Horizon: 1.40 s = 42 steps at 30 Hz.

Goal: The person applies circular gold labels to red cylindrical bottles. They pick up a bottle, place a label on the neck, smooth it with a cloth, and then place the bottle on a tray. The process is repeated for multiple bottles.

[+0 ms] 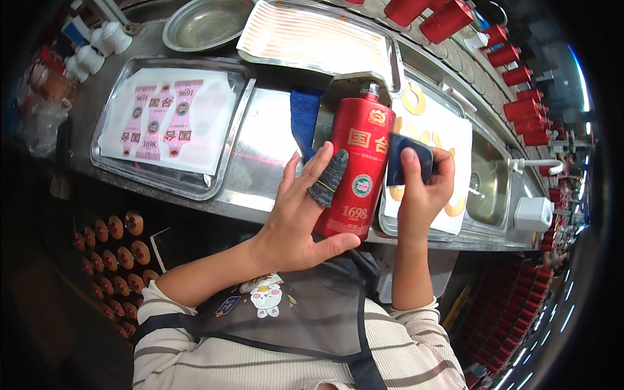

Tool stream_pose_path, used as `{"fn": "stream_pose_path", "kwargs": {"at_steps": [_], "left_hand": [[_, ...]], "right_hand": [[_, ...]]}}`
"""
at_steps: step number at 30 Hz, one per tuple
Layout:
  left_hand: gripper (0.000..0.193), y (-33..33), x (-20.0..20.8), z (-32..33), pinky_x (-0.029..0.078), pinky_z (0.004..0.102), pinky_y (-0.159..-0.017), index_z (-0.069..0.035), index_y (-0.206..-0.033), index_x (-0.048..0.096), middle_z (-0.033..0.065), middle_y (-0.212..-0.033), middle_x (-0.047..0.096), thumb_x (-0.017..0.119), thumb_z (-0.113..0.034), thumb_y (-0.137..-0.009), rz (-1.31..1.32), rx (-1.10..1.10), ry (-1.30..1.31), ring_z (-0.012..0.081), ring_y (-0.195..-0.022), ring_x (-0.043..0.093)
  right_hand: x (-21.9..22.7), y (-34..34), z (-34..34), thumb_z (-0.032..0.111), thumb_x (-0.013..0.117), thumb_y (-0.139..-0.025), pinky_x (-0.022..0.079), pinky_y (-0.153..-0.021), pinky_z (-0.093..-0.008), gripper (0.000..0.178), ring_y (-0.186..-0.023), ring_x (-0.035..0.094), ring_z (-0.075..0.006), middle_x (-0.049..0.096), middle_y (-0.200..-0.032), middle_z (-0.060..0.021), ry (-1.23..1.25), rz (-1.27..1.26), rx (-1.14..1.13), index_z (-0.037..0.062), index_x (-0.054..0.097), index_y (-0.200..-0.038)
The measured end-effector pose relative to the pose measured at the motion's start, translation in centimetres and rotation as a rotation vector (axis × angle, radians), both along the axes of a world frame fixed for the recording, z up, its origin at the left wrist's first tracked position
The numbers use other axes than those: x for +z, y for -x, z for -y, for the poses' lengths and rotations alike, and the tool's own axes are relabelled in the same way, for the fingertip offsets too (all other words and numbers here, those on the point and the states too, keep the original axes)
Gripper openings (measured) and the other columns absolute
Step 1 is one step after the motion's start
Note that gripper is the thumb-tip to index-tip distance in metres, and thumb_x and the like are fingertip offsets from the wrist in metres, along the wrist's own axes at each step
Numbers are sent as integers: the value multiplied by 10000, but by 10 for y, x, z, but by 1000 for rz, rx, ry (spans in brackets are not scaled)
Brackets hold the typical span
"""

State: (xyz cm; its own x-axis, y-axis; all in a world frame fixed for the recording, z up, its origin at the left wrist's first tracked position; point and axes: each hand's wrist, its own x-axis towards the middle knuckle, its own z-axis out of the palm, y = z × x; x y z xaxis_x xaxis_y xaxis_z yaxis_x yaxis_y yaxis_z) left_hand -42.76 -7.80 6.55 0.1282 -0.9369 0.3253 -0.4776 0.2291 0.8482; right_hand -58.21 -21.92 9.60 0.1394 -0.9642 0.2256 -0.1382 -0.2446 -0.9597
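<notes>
A red bottle (361, 162) with gold and white print and a metal-coloured neck lies tilted on a metal rest, its neck pointing away from me. My left hand (296, 218) steadies it: the thumb is across the base, and a finger in a grey fabric finger cot (329, 177) presses on the left side of its front. The other left fingers spread out beside the bottle. Pinched in my right hand (426, 185) is a dark blue flat scraper (409, 159), upright against the bottle's right side. The right fingertips behind the scraper are partly hidden.
At left, a metal tray (214, 185) holds a sheet of pink printed decals. A striped sheet (318, 36) fills the far tray, near a metal bowl (207, 26). Gold ring decals (419, 130) lie right, before a sink (491, 195). A blue cloth (304, 117) lies behind my left hand.
</notes>
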Motion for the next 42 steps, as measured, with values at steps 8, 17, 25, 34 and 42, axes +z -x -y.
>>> {"fn": "stream_pose_path", "kwargs": {"at_steps": [8,17,25,34,42], "left_hand": [[692,-9,0,31,125,674,-1158,7,-1446,487,310,-1611,244,654,-427,-934,132,68,-28,451,-1480,300],[666,-4,0,30,132,679,-1153,3,-1446,496,339,-1607,222,609,-430,-952,30,73,-87,457,-1499,245],[586,-20,13,64,124,717,-1126,26,-1236,651,369,-1590,236,600,-483,-950,299,123,0,520,-1433,330],[392,-17,36,64,105,730,-1134,-41,-887,753,356,-1560,320,650,-419,-911,585,115,111,576,-1406,322],[379,12,13,-22,75,760,-1101,-60,-1092,762,354,-1603,229,674,-375,-901,411,76,-71,595,-1452,216]], "right_hand": [[7,-6,-6,62,763,-911,469,-702,-190,216,-785,564,-54,624,-915,-17,39,44,95,17,577,-1012],[2,-10,13,56,762,-898,471,-674,-191,181,-774,567,-54,622,-839,-10,214,-195,105,38,585,-935],[-20,2,39,71,760,-898,470,-674,-230,190,-749,556,-70,623,-867,-18,132,-60,29,6,584,-931],[-12,16,23,70,767,-907,472,-738,-204,224,-809,563,-67,604,-889,-2,97,91,84,17,574,-1007],[29,-27,32,-65,792,-739,490,-735,-282,233,-778,607,-182,634,-828,-52,803,-342,386,46,714,-927]]}}
